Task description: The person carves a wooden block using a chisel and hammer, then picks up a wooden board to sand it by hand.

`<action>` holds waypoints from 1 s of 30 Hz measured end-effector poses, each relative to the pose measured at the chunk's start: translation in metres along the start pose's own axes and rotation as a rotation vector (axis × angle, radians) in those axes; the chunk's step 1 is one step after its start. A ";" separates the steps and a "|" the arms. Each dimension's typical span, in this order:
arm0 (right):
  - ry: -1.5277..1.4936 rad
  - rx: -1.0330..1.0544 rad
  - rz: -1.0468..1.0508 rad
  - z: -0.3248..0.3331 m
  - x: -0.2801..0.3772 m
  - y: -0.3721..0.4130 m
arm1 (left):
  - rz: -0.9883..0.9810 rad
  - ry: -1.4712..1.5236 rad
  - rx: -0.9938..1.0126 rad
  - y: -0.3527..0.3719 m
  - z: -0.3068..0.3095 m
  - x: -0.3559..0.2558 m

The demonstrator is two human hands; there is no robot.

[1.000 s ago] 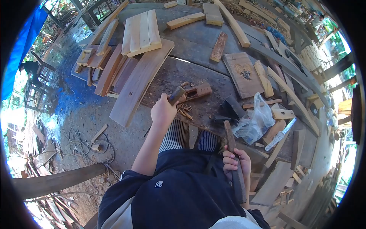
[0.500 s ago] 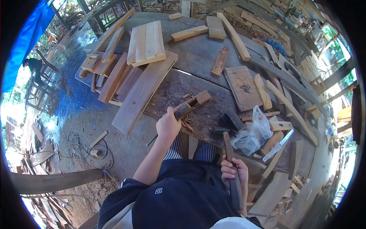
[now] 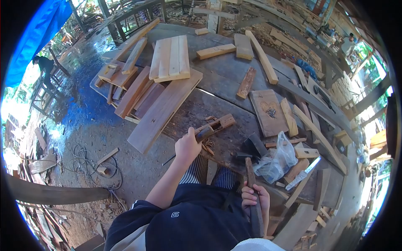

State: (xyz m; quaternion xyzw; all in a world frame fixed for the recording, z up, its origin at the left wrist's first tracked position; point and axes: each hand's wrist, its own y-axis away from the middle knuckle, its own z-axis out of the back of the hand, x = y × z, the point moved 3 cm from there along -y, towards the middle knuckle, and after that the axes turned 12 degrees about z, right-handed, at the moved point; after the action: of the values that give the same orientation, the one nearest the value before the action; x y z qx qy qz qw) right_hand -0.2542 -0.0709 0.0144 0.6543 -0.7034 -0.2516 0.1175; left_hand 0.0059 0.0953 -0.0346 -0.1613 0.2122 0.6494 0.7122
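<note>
My left hand (image 3: 188,146) is closed around the near end of a wooden hand plane (image 3: 226,121), a block with a slot cut through it, tilted over the workbench (image 3: 190,109). Curled wood shavings (image 3: 208,146) lie beside and under it. In front of my body, my right hand (image 3: 254,200) grips the worn wooden handle of a hammer (image 3: 250,171). The dark hammer head points away from me, near a dark block (image 3: 255,144) and a crumpled clear plastic bag (image 3: 277,161). A thin dark rod shows just left of my left wrist.
Boards and panels (image 3: 171,58) are stacked at the bench's left. A board with nails (image 3: 269,112) lies to the right, near a white-bladed tool (image 3: 304,174) and several wood strips. Coiled cable (image 3: 94,167) lies on the floor at left. A person (image 3: 45,69) is at the far left.
The view has tipped slightly, so the bench and both hands sit lower in the picture. Both hands keep their holds on the hand plane and the hammer.
</note>
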 end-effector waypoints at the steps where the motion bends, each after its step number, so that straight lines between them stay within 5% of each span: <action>1: 0.007 0.005 -0.008 0.000 0.000 0.000 | 0.004 0.002 -0.011 0.000 0.001 0.000; 10: 0.006 0.001 -0.007 -0.002 0.000 0.000 | -0.066 0.006 -0.031 0.012 0.000 0.002; 16: -0.006 0.007 -0.020 -0.002 0.000 -0.003 | -0.095 0.097 0.371 0.071 -0.006 -0.004; 20: -0.014 -0.003 -0.026 -0.005 0.000 -0.008 | -0.239 0.221 0.928 0.098 -0.047 0.017; 21: -0.011 -0.004 -0.025 -0.005 0.001 -0.009 | -0.239 0.219 0.924 0.098 -0.059 0.024; 23: -0.013 0.004 -0.032 -0.005 0.002 -0.014 | -0.404 -0.220 1.174 0.107 -0.082 0.032; 30: -0.014 0.002 -0.037 -0.005 0.002 -0.018 | -0.346 -0.509 1.258 0.105 -0.113 0.029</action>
State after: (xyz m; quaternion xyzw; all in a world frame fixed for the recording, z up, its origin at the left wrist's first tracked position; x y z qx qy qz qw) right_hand -0.2362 -0.0741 0.0091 0.6654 -0.6923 -0.2577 0.1073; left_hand -0.1074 0.0736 -0.1418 0.4072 0.3455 0.2981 0.7912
